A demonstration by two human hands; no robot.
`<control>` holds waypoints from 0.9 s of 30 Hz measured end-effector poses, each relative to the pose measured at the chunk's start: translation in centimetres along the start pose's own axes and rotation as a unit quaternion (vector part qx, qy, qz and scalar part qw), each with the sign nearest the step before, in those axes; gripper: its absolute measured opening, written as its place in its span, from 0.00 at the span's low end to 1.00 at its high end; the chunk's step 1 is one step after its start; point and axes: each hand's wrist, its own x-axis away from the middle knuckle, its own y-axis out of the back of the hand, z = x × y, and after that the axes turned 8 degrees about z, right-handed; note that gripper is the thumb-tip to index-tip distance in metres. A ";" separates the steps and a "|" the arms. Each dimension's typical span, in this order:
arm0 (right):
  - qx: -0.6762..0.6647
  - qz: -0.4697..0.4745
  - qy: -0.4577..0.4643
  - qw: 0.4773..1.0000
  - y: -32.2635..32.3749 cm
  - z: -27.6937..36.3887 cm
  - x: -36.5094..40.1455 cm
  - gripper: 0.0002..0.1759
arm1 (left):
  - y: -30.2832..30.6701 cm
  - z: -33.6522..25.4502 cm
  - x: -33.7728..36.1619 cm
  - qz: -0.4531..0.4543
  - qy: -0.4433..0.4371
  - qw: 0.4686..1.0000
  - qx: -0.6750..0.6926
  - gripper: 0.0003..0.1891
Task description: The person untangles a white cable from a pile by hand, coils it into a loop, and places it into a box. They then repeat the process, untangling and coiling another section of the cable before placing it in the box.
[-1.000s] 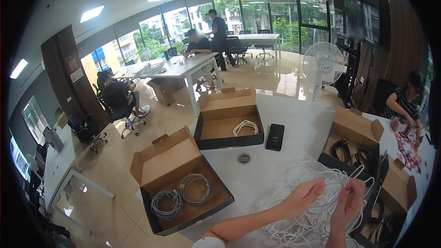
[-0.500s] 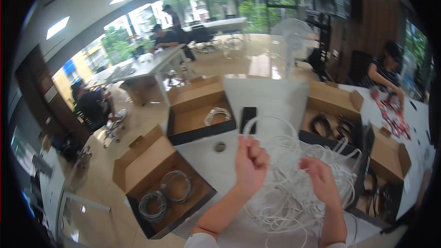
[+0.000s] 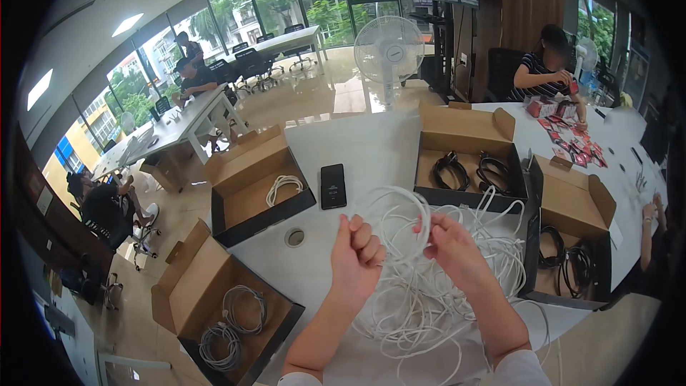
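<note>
My left hand (image 3: 356, 256) is closed beside a white cable loop (image 3: 400, 194); its fingers are pinched on the white cable. My right hand (image 3: 451, 243) has its fingers round the right side of that loop. Under and behind both hands spreads a tangled heap of white cables (image 3: 429, 307) on the white table (image 3: 325, 139). A black phone (image 3: 333, 186) lies on the table beyond my left hand. One coiled white cable (image 3: 284, 189) rests in the open box (image 3: 266, 221) at the back left.
Grey cable coils (image 3: 221, 347) lie in a box (image 3: 275, 339) at the front left. Two boxes on the right, one behind (image 3: 464, 123) and one nearer (image 3: 572, 180), hold black cables. A white fan (image 3: 389, 50) stands beyond the table. Another person (image 3: 547, 75) handles red packets at the right.
The view has turned, so the boxes appear farther left. My right hand has moved closer to my left hand and taken hold of the raised white loop.
</note>
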 end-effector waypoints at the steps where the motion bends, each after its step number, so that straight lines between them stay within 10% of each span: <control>1: 0.024 -0.029 0.043 0.998 0.1 0.0 0.0 0.16 | 0.3 0.4 -0.2 0.001 0.022 1.000 -0.015 0.16; 11: 0.439 -0.113 0.281 0.846 0.3 -0.3 0.2 0.15 | 0.7 1.4 -0.3 0.069 0.150 0.983 -0.083 0.16; 14: 0.266 -0.089 0.188 0.941 -1.3 0.2 0.4 0.21 | 0.7 1.2 -0.1 0.074 0.146 0.980 -0.111 0.15; 27: 0.368 -0.137 0.180 0.902 -1.8 0.7 0.9 0.14 | 1.2 1.4 0.1 0.124 0.176 0.968 -0.131 0.14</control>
